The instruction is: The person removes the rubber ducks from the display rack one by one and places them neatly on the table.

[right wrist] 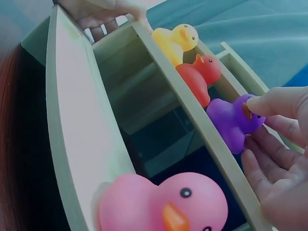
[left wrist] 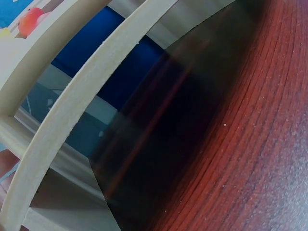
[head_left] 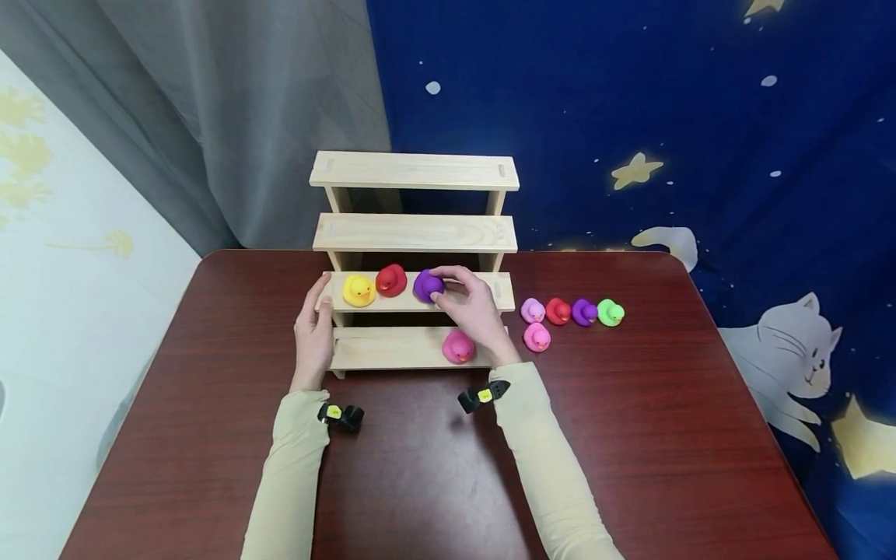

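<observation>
My right hand (head_left: 470, 307) pinches a purple rubber duck (head_left: 426, 286) on the second step from the bottom of a wooden stepped shelf (head_left: 413, 233). In the right wrist view, the thumb lies at the beak of the purple duck (right wrist: 233, 118) and the other fingers at its side. On the same step, a red duck (head_left: 391, 281) and a yellow duck (head_left: 359, 290) stand to the left. My left hand (head_left: 313, 334) grips the left end of that step. A pink duck (head_left: 458, 347) sits at the right of the bottom step.
Right of the shelf, smaller ducks stand on the dark red table (head_left: 672, 435): two pink, a red duck (head_left: 558, 312), a purple one and a green duck (head_left: 610, 313). Behind the table hang a grey curtain (head_left: 280, 101) and a blue starry cloth (head_left: 560, 93).
</observation>
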`<act>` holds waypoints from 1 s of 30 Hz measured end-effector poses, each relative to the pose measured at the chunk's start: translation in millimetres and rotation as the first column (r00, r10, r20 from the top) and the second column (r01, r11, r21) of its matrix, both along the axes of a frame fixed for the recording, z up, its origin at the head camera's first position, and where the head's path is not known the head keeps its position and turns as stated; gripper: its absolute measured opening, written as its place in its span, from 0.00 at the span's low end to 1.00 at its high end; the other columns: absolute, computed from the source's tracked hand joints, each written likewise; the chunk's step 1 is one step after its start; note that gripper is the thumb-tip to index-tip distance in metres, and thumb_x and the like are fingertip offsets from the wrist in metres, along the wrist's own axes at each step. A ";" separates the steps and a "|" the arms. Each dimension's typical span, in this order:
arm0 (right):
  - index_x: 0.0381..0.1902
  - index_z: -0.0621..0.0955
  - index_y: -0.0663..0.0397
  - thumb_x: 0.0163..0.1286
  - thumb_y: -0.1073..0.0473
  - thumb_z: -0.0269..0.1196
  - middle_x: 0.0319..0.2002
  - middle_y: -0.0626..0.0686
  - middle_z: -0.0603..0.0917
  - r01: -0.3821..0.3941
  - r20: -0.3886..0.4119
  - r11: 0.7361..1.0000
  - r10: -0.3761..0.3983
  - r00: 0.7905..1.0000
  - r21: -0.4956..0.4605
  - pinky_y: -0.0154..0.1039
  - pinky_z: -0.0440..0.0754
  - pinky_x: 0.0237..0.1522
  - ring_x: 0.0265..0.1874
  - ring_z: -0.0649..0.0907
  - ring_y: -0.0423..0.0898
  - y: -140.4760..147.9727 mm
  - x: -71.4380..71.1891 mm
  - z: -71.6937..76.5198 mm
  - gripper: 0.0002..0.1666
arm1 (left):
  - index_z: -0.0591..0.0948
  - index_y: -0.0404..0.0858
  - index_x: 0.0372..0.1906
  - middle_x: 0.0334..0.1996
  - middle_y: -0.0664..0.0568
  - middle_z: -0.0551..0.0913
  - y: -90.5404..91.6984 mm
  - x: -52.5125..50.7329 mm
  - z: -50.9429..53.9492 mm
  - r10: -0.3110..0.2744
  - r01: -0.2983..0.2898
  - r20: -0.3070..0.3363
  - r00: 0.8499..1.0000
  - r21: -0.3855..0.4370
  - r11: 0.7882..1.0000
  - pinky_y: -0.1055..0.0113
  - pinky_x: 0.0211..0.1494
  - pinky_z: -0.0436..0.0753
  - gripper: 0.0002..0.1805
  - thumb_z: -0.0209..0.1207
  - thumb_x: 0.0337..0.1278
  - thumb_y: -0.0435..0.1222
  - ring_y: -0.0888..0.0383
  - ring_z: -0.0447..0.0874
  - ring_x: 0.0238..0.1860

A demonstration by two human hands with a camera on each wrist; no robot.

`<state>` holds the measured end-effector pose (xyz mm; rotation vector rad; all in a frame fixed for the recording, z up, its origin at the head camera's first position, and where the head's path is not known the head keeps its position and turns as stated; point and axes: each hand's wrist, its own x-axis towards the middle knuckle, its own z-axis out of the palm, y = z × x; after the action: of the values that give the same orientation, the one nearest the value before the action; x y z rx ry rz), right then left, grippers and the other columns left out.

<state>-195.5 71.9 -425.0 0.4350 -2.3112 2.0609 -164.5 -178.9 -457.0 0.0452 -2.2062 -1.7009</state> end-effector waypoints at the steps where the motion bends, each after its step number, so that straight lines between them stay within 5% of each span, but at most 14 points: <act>1: 0.53 0.81 0.60 0.63 0.71 0.65 0.54 0.57 0.78 0.001 -0.002 1.000 -0.001 1.000 -0.002 0.41 0.76 0.55 0.53 0.79 0.51 0.6 0.8 0.1 0.19 | 0.70 0.41 0.69 0.68 0.49 0.68 0.3 0.3 0.2 0.000 0.000 0.001 1.000 -0.001 1.000 0.62 0.67 0.61 0.22 0.45 0.74 0.33 0.60 0.62 0.68; 8: 0.53 0.80 0.64 0.63 0.73 0.64 0.53 0.59 0.79 -0.010 -0.009 0.999 0.010 1.000 -0.031 0.42 0.77 0.54 0.52 0.79 0.53 6.3 9.1 0.9 0.19 | 0.70 0.41 0.69 0.68 0.48 0.68 0.3 0.7 0.3 0.000 0.000 -0.003 1.000 0.003 1.000 0.63 0.68 0.61 0.22 0.45 0.74 0.33 0.59 0.61 0.68; 18: 0.52 0.77 0.76 0.62 0.77 0.62 0.52 0.70 0.77 -0.019 -0.092 0.999 0.017 0.996 -0.026 0.61 0.73 0.53 0.49 0.78 0.66 13.7 36.0 30.9 0.19 | 0.70 0.41 0.69 0.68 0.49 0.68 -0.3 -1.5 -1.0 -0.008 0.008 0.002 1.000 0.017 1.000 0.65 0.67 0.60 0.22 0.44 0.74 0.33 0.62 0.61 0.67; 30: 0.51 0.78 0.76 0.61 0.78 0.62 0.50 0.70 0.79 0.034 -0.117 0.999 -0.039 0.992 -0.041 0.62 0.73 0.51 0.44 0.80 0.68 30.4 40.9 27.6 0.18 | 0.70 0.39 0.69 0.68 0.50 0.68 0.0 -1.7 0.3 -0.002 0.002 0.006 1.000 -0.001 1.000 0.63 0.68 0.60 0.22 0.44 0.74 0.32 0.60 0.60 0.69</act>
<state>-154.6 102.3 -397.4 0.4949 -2.1925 2.0026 -166.3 -178.9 -456.8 0.0473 -2.2124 -1.7024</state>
